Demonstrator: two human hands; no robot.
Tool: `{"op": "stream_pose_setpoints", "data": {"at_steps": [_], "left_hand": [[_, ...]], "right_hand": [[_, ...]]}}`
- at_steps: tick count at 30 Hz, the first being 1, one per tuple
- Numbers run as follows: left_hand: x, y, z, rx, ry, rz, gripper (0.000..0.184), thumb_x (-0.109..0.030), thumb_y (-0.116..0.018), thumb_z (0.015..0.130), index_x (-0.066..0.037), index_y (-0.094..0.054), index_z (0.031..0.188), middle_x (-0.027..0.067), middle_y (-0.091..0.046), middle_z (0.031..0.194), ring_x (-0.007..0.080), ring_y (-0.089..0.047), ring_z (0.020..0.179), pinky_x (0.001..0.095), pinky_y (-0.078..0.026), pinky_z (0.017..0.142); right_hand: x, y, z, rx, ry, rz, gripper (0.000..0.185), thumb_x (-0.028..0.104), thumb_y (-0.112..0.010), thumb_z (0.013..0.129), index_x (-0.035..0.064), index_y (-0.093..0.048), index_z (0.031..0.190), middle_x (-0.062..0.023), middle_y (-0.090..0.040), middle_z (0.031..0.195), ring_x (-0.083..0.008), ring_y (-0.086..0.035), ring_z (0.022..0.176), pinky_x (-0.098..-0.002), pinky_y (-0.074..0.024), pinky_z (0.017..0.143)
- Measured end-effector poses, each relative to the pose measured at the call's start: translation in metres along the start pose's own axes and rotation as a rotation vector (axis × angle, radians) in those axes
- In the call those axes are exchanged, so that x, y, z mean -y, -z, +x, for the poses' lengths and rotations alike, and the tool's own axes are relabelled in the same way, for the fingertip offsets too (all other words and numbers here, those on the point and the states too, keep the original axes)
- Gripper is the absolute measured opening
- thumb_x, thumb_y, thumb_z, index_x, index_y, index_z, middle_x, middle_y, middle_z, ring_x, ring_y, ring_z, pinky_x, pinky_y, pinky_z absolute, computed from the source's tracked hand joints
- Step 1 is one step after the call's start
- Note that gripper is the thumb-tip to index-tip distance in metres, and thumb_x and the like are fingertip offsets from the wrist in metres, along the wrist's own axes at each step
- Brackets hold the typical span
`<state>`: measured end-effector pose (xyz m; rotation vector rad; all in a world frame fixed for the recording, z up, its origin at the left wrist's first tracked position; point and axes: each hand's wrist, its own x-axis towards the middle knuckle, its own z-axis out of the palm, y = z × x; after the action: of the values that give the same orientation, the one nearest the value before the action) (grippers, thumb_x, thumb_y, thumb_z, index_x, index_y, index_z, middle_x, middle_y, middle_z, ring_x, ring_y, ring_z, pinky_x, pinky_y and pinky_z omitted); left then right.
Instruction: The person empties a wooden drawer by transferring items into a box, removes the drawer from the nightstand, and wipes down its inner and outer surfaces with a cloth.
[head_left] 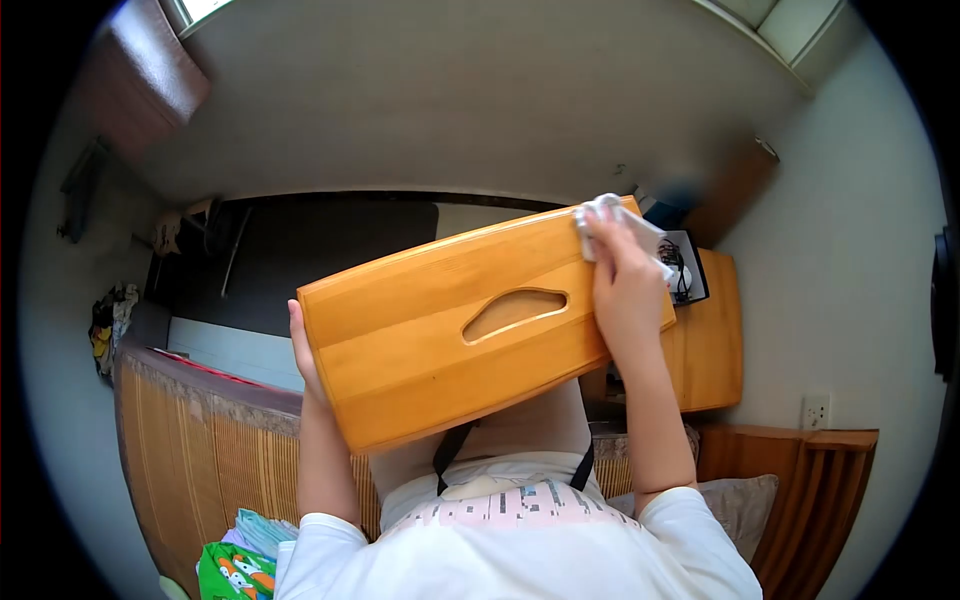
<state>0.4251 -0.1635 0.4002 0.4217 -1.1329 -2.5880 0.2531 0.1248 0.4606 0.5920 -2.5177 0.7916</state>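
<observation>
A wooden drawer (400,330), its varnished front facing me with a curved cut-out handle hole (515,314), is held up tilted before my body, right end higher. My left hand (306,350) grips its left edge; most of those fingers are hidden behind the wood. At the upper right corner my right hand (628,285) presses a crumpled white cloth (603,212) against the front, the fingers closed on it. Part of the cloth hangs past the right edge. What lies behind the front is out of sight.
A wooden nightstand (712,345) stands at right, bearing a box of black cables (690,268). Below is a bed with a bamboo mat (220,440), folded clothes (240,565) and a pillow (740,505). A dark desk or panel (330,260) lies beyond, near the wall.
</observation>
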Motion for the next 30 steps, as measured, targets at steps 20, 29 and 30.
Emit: {"op": "stream_pose_setpoints", "data": {"at_steps": [20, 29, 30], "left_hand": [[0.002, 0.011, 0.009, -0.06, -0.021, -0.074, 0.067, -0.061, -0.024, 0.107, -0.008, -0.061, 0.122, 0.0099, -0.064, 0.119, 0.0157, -0.063, 0.108, 0.0309, -0.056, 0.088], [0.0, 0.008, 0.016, -0.032, 0.007, -0.081, 0.066, -0.063, -0.029, 0.106, -0.008, -0.063, 0.121, 0.0107, -0.065, 0.119, 0.0161, -0.067, 0.106, 0.0308, -0.061, 0.081], [0.002, 0.012, 0.015, -0.001, -0.013, -0.058, 0.066, -0.063, -0.029, 0.106, -0.008, -0.063, 0.121, 0.0109, -0.065, 0.119, 0.0167, -0.067, 0.106, 0.0312, -0.061, 0.082]], "right_hand": [[-0.056, 0.037, -0.042, 0.045, -0.266, 0.273, 0.027, 0.002, -0.066, 0.094, 0.006, -0.073, 0.12, -0.0216, -0.068, 0.129, -0.0342, -0.057, 0.134, -0.0414, -0.0456, 0.111], [0.022, 0.03, -0.079, 0.141, 0.189, 0.253, 0.028, 0.002, -0.068, 0.09, 0.0099, -0.075, 0.116, -0.0143, -0.072, 0.123, -0.0344, -0.062, 0.128, -0.0449, -0.0454, 0.11], [0.003, 0.033, -0.073, 0.097, 0.137, 0.22, 0.028, 0.001, -0.067, 0.091, 0.0093, -0.075, 0.116, -0.0144, -0.072, 0.124, -0.0353, -0.061, 0.129, -0.0454, -0.0445, 0.111]]}}
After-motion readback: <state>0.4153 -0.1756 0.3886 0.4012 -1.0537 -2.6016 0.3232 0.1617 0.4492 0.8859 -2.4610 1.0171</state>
